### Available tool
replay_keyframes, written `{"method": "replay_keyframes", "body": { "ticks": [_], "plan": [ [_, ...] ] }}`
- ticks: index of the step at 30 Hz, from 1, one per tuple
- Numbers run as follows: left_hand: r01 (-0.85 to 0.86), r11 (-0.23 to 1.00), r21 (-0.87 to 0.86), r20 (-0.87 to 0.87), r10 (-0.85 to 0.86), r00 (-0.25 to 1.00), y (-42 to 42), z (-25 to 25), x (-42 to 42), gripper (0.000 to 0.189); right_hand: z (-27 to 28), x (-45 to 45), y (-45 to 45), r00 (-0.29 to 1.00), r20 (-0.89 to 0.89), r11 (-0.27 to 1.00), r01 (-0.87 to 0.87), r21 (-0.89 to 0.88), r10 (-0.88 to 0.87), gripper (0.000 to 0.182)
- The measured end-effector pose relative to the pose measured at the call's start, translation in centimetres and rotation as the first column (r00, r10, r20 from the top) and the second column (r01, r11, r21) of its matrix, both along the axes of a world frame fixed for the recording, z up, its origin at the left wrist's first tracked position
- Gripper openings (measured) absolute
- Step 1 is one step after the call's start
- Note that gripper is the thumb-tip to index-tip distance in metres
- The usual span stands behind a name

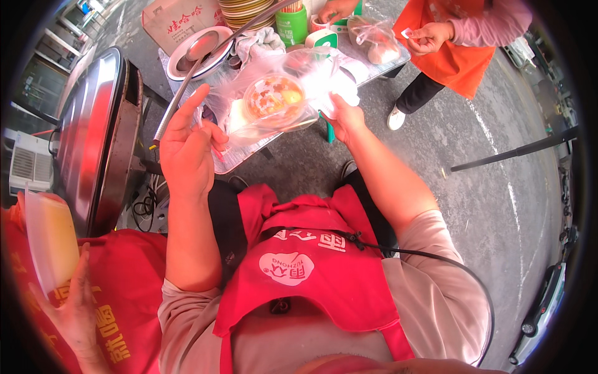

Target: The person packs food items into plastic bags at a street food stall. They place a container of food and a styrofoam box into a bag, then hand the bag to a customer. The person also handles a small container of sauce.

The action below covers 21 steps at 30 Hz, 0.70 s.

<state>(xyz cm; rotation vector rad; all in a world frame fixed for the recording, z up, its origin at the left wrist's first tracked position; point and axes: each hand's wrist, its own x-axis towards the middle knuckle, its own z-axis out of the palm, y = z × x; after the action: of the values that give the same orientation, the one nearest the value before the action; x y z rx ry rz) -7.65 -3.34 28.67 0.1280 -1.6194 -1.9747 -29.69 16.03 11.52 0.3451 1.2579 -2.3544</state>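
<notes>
A clear plastic bag point(254, 70) is spread over the near edge of the metal-topped table. In or under its film lies a round clear-lidded tub point(274, 96) of reddish food with a yellow piece, beside a pale block point(239, 114). My left hand point(191, 145) pinches the bag's left side between thumb and fingers, its index finger raised. My right hand point(345, 117) grips an overexposed white item point(338, 89) at the bag's right side; whether it is paper or film I cannot tell. A long-handled metal ladle point(203, 44) rests across a white enamel basin point(175, 65).
Behind stand a cardboard box point(180, 21), stacked plates point(245, 11), a grey cloth point(259, 44) and a green chopstick holder point(292, 25). A large round metal griddle point(88, 140) is at left. A co-worker's hand point(74, 299) holds a container lower left; another person stands upper right.
</notes>
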Motion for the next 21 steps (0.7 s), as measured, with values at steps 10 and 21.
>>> {"method": "replay_keyframes", "body": {
  "ticks": [10,21],
  "plan": [
    [0.002,1.0,0.009,0.004,-0.002,1.0,-1.2,0.2,0.2,0.047,1.1,2.7,1.9,0.995,0.085,0.981,0.037,0.19,-0.054,0.045],
    [-0.024,0.999,0.042,0.122,0.019,0.992,-1.3,0.2,1.0,0.05,21.5,13.6,-1.7,0.553,-0.742,0.86,-0.506,0.062,0.379,0.029]
  ]
}}
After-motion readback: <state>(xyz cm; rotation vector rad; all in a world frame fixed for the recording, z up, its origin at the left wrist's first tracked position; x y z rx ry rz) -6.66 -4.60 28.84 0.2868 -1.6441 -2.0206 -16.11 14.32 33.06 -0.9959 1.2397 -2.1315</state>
